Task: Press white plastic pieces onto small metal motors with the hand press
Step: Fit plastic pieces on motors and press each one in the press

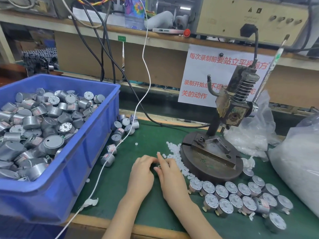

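A green-matted table point(151, 135) with a wooden front edge carries a blue bin point(72, 169) of motors at left and the hand press point(212, 157) at right. Loose white plastic pieces point(174, 152) lie against the press base. Rows of finished motors point(241, 197) sit before it, plastic bags point(296, 166) at far right.

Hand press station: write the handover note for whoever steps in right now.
Left hand and right hand meet on the green mat, fingers closed around something small, mostly hidden.
Rusty metal hand press: the fixture on its round base holds no motor.
Small white plastic pieces lie loose against the base.
Done: rows of round silver motors with white tops, right of the hands.
Left: the blue plastic bin is heaped with motors, more spilled beside it.
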A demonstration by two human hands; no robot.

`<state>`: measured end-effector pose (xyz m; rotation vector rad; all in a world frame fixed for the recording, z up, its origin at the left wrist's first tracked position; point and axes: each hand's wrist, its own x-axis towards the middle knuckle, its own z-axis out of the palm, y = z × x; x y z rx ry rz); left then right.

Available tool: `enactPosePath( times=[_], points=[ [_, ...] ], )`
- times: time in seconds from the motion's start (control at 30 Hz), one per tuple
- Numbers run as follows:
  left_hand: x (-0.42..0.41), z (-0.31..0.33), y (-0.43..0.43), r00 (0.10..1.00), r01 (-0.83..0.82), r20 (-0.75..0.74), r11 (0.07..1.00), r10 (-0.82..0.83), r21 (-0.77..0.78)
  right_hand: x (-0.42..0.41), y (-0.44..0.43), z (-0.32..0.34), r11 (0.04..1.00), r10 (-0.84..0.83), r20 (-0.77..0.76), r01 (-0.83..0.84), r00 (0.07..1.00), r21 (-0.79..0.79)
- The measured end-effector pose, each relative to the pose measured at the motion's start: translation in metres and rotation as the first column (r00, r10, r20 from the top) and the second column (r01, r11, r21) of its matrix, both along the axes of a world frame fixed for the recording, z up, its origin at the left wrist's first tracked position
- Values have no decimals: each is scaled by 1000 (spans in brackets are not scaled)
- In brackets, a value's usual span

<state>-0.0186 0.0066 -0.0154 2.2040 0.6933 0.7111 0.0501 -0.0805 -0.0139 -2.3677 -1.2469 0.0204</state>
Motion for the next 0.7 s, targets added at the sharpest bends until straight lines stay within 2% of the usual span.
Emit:
enactPosePath(
  times=[0.2, 0.5, 0.7],
  points=[
    [-1, 3, -3, 999, -34, -17, 999, 35, 5, -2, 0, 0, 999, 19, 57, -17, 998, -26],
    [3, -2, 0, 996, -35, -80, 992, 45, 119, -6, -14, 9, 997, -78, 3, 78, 997, 9],
    [8, -5, -1, 978, -8, -198, 959, 66, 283, -14, -21, 32, 985, -2, 143, 26, 990, -168]
  ],
)
